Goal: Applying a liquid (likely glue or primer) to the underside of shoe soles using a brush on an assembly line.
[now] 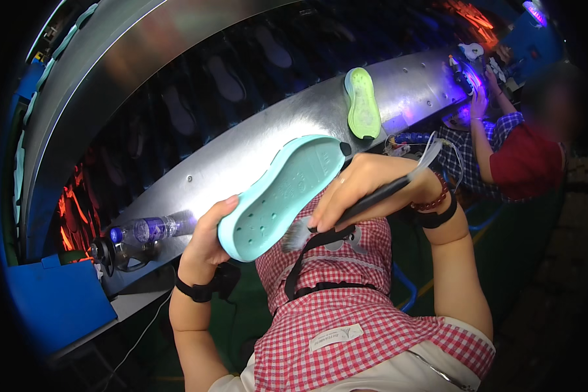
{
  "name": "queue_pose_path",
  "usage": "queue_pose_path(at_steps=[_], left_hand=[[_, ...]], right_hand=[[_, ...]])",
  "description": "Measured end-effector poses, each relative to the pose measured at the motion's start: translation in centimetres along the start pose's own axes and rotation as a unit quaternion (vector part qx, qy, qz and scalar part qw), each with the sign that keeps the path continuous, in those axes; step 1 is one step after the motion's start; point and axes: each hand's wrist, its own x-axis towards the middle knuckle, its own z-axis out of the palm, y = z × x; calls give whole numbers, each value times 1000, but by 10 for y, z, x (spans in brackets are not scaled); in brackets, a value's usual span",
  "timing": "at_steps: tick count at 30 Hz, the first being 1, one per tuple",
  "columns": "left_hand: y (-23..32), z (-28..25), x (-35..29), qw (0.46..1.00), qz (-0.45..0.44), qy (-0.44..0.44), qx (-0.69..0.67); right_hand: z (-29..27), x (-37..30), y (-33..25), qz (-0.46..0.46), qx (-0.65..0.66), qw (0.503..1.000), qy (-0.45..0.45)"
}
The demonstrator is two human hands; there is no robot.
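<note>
My left hand (206, 232) grips a turquoise shoe sole (287, 186) by its rounded lower left end. The sole is tilted, its hollow side with small holes and a raised rim facing up, and a black patch marks its far right tip. My right hand (371, 181) is closed around a brush (376, 196) with a black handle and pale bristles. A clear tube runs by the handle's rear end. The bristles are beside the sole's near right edge; whether they touch it I cannot tell.
Across the steel ledge (206, 166) lies a yellow-green sole (363, 108). Clear bottles (155, 228) stand at its left end, above a blue box (65, 300). Dark soles hang behind the ledge near orange glowing parts. A co-worker (526, 160) handles a shoe at right.
</note>
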Motion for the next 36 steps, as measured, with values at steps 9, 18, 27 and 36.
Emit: queue_pose_path(at_steps=[9,18,27,36], left_hand=[[7,-22,-22,994,53,-24,-90],[-3,-42,-23,955,200,103,-191],[-45,-5,51,937,252,-33,-238],[-27,-18,40,903,369,40,-216]], right_hand=[[10,-14,8,-13,19,994,109],[28,-16,-3,-25,-23,984,175],[50,16,52,179,58,923,335],[64,11,33,-30,-204,965,163]])
